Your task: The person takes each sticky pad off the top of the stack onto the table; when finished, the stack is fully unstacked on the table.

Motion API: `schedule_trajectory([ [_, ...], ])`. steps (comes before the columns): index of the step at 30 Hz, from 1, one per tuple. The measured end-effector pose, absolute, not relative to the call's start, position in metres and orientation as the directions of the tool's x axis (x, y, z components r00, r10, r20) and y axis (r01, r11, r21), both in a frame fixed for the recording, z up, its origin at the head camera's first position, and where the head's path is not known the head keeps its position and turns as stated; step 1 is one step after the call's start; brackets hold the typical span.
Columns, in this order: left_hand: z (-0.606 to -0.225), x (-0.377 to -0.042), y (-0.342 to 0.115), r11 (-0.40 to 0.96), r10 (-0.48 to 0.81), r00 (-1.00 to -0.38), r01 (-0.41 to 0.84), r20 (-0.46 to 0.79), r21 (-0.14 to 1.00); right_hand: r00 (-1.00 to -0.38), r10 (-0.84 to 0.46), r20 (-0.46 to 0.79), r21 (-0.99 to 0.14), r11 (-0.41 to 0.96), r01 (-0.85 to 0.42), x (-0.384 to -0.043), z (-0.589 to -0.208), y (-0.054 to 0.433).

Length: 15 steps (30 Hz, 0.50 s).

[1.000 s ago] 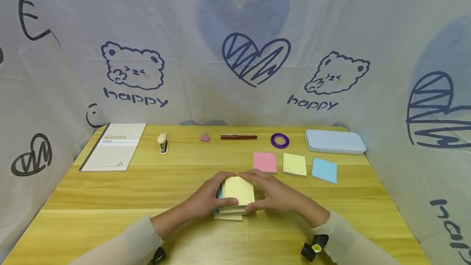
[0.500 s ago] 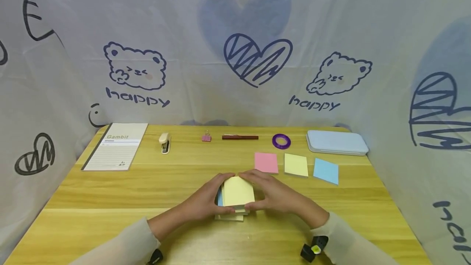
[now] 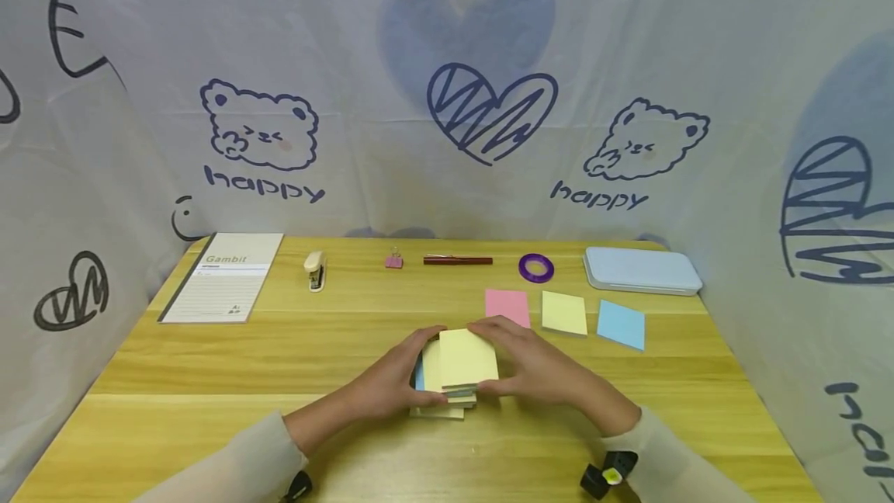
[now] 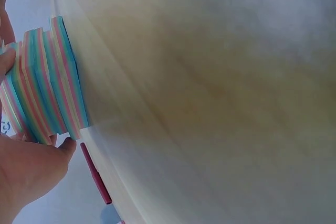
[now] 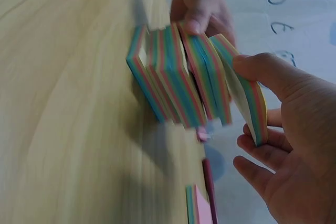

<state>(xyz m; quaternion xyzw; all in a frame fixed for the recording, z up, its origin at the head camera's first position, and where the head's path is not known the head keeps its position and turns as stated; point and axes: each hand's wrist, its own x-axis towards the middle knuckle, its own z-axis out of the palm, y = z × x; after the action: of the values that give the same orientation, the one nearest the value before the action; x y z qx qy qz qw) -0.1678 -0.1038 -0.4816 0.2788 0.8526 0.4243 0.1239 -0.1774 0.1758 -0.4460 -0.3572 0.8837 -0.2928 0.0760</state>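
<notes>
A tall stack of sticky note pads (image 3: 431,367) with striped coloured edges stands near the front middle of the table. My left hand (image 3: 387,379) grips its left side, thumb in front and fingers behind; the left wrist view shows the stack (image 4: 44,82) from the side. My right hand (image 3: 534,363) pinches the topmost sticky note pad (image 3: 468,357), yellow on top, between thumb and fingers. In the right wrist view this pad (image 5: 257,111) tilts away from the stack (image 5: 170,80), a gap opening between them. The lower pads sit unevenly on each other.
Behind the right hand lie a pink pad (image 3: 507,306), a yellow pad (image 3: 564,313) and a blue pad (image 3: 621,324). Along the back are a notebook (image 3: 222,278), stapler (image 3: 316,271), pink binder clip (image 3: 394,261), dark red pen (image 3: 458,260), purple tape roll (image 3: 535,268) and light-blue case (image 3: 642,270).
My right hand has shifted right with the topmost pad, which now overhangs the stack and shows the yellow pad beneath. My left hand keeps its grip on the stack.
</notes>
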Motion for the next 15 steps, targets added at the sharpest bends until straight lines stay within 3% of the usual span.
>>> schedule_trajectory([
  [9,-0.482,-0.169,-0.105,0.489,0.606,-0.795,0.407,0.035,0.772,-0.840,-0.535,0.097,-0.610,0.634,-0.475,-0.180,-0.460,0.227],
  [15,-0.482,-0.170,-0.104,0.491,0.616,-0.787,0.418,0.034,0.764,-0.851,-0.515,0.101,-0.587,0.660,-0.469,-0.184,-0.482,0.250],
])
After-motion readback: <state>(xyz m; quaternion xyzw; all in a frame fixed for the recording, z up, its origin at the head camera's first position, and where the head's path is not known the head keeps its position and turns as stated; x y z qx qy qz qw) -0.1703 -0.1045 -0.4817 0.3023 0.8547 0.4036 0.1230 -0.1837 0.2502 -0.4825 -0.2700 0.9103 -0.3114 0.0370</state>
